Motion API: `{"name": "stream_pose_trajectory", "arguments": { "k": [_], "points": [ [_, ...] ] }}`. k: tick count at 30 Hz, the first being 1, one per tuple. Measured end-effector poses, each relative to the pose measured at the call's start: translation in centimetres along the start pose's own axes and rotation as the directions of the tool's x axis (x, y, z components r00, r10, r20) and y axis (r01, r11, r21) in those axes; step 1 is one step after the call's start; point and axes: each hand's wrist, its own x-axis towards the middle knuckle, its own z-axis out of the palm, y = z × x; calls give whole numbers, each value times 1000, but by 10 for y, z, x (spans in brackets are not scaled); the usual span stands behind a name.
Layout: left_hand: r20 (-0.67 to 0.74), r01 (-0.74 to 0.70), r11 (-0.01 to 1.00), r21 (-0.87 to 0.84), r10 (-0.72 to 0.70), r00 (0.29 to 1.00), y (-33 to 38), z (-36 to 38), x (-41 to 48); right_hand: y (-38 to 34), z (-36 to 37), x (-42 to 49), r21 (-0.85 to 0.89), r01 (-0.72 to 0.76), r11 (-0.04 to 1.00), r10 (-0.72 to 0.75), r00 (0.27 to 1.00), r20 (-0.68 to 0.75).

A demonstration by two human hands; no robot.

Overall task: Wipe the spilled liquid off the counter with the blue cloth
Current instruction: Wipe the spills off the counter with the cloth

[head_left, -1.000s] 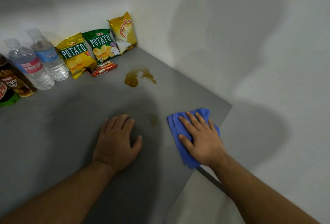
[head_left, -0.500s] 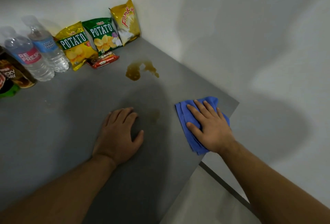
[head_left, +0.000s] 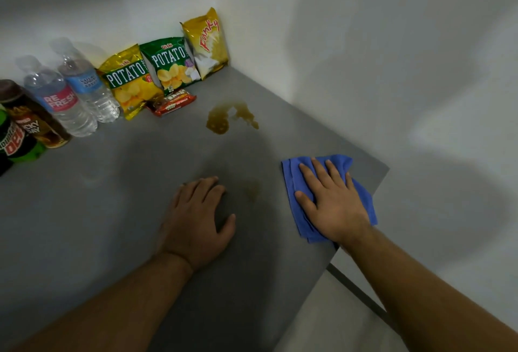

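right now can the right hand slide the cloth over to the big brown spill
Probably yes: the right hand lies flat on the cloth, and only bare counter lies between it and the spill.

We see our two forearms bare to the frame's lower edge, with no sleeve, watch or band on either wrist. Our left hand (head_left: pixel 196 222) and right hand (head_left: pixel 333 203) are ungloved, the nails short. We cannot make out any ring.

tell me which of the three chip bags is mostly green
The middle chip bag, labelled POTATO. The other POTATO bag on its left is mostly yellow with a green band, and the Funky bag in the corner is golden yellow.
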Motion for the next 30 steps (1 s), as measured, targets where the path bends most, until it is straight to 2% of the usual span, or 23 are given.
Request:
{"name": "stream_pose_trajectory", "arguments": {
  "k": [2, 5, 8, 11, 16, 19, 21, 23, 27, 30],
  "points": [
    [-15, -8, 1000, -1, 8, 1000, 1, -1, 0, 12, -2, -10, 14, 25, 1000, -25, 1000, 1],
    [-18, 0, 1000, 3, 0, 1000, 3, -2, 0, 20, -7, 6, -5, -49, 999, 49, 999, -1],
    [-13, -3, 1000, 19, 4, 1000, 2, -2, 0, 4, -7, 31, -9, -152, 988, 152, 988, -19],
    [-8, -16, 1000, 19, 16, 1000, -1, -1, 0, -27, -4, 43, -7, -168, 986, 168, 986, -16],
    [-28, -21, 1000, -21, 20, 999, -5, 3, -1, -77, 7, 13, 1, 8, 1000, -8, 1000, -5],
    [-32, -24, 998, -57, 22, 999, -8, 4, -1, -64, 8, -17, 51, 135, 990, -135, 991, 2],
    [-23, -18, 995, -95, 16, 1000, -9, 3, -1, -49, 5, -20, 57, 149, 987, -150, 989, 12],
    [-10, -9, 991, -134, 8, 1000, -10, 2, -1, -45, 3, -10, 23, 105, 994, -105, 994, 19],
    [2, 20, 958, -286, -20, 1000, -11, -4, -1, -74, 4, 24, -12, -73, 997, 74, 997, 18],
    [-40, 21, 912, -411, -41, 998, -16, -11, 0, -107, 8, 27, -4, -59, 998, 59, 998, 23]
  ]
}}
